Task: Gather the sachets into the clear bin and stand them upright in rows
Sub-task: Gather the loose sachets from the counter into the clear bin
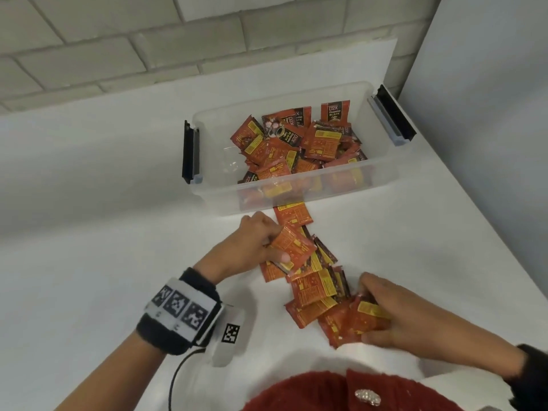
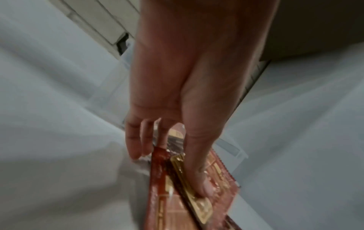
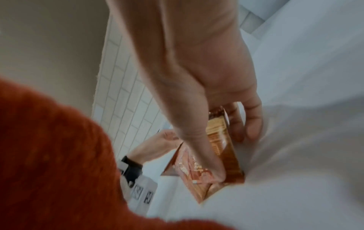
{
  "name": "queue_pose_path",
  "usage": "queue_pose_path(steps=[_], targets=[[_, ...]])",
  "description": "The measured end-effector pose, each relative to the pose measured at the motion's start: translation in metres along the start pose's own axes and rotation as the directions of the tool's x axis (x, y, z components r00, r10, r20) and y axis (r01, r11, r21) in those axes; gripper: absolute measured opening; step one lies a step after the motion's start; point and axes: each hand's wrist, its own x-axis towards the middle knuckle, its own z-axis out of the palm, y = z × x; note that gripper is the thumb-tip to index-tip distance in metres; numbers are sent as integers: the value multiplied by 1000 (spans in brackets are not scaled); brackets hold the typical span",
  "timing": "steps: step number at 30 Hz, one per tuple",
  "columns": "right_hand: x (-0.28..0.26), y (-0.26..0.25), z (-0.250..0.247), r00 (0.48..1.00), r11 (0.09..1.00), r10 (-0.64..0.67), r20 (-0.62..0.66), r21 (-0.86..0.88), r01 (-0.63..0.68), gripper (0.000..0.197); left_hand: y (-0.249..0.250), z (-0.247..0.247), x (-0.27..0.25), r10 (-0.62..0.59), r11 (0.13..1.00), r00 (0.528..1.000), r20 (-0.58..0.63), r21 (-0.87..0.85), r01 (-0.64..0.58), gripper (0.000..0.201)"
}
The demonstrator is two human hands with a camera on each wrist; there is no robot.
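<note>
A clear bin (image 1: 207, 161) stands at the back of the white table, with several orange-red sachets (image 1: 299, 143) heaped loosely inside; one stands upright at its far wall. A trail of more sachets (image 1: 314, 287) lies on the table in front of it. My left hand (image 1: 261, 247) pinches a small stack of sachets (image 1: 293, 247) between thumb and fingers just above the trail; the left wrist view shows the thumb on that stack (image 2: 199, 186). My right hand (image 1: 382, 310) grips a bunch of sachets (image 1: 353, 321) at the near end, the thumb pressing on the bunch (image 3: 199, 172).
Black latch handles (image 1: 189, 152) stick out from both ends of the bin. A brick wall runs behind the table, and a grey panel (image 1: 489, 69) rises at the right. The table's right edge slants close past the bin.
</note>
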Motion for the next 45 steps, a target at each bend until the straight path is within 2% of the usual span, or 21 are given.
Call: queue_pose_path(steps=[3,4,5,7,9,13,15,18,20,22,24,27,30,33,36,38,40,42,45], targets=[[-1,4,-23,999,984,2,-33,178,4,39,-2,4,-4,14,999,998,-54,-38,-16,11],[-1,5,-34,999,975,9,-53,224,3,37,-4,4,-5,5,999,998,-68,-39,-8,16],[0,4,-45,997,967,14,-76,256,6,35,-7,4,-7,-19,998,996,-82,-59,14,21],[6,1,-67,993,951,22,-120,307,16,29,-13,2,-12,-66,990,992,-110,-134,51,19],[13,-7,-86,993,912,39,-110,411,10,19,-19,-2,-17,-108,979,985,-133,-190,81,19],[40,-33,-106,998,869,24,-58,495,8,22,-22,-11,-20,-147,974,985,-88,-186,129,23],[61,-44,-105,998,889,7,-59,458,21,19,-21,-15,-19,-171,974,984,-57,-161,160,31],[94,-51,-90,999,947,-21,-41,319,33,14,-18,-20,-19,-214,967,970,-118,-166,193,38],[110,-52,-77,999,972,-40,-22,233,44,12,-18,-20,-20,-222,967,968,-114,-150,205,42],[120,-54,-65,992,984,-98,-80,140,109,12,-18,-15,-21,-196,972,978,-66,-146,185,37],[126,-54,-56,977,989,-135,-163,34,142,29,-17,-9,-21,-164,977,985,-46,-149,156,30],[124,-52,-49,981,983,-109,-159,130,130,52,-12,0,-18,-196,972,978,-68,-142,185,25],[121,-43,-50,994,991,-90,-62,94,96,63,-10,3,-18,-198,978,979,-50,-83,194,20],[113,-31,-53,1000,995,23,-7,96,-22,52,-12,2,-21,-191,976,981,-23,-112,187,28],[96,-22,-59,996,981,87,-36,178,-79,41,-13,-2,-24,-202,971,979,-7,-129,199,24],[79,-21,-67,997,930,72,-22,364,-59,33,-14,-10,-26,-214,970,976,-29,-123,209,21],[58,-27,-74,997,885,-16,78,466,-22,31,-13,-19,-27,-201,971,978,-60,-143,191,19],[43,-35,-70,974,931,-110,199,364,31,40,-10,-25,-22,-129,985,988,-88,-126,117,23],[43,-40,-42,964,998,-69,258,2,71,72,-2,-24,-3,57,998,996,-73,-36,-60,30]])
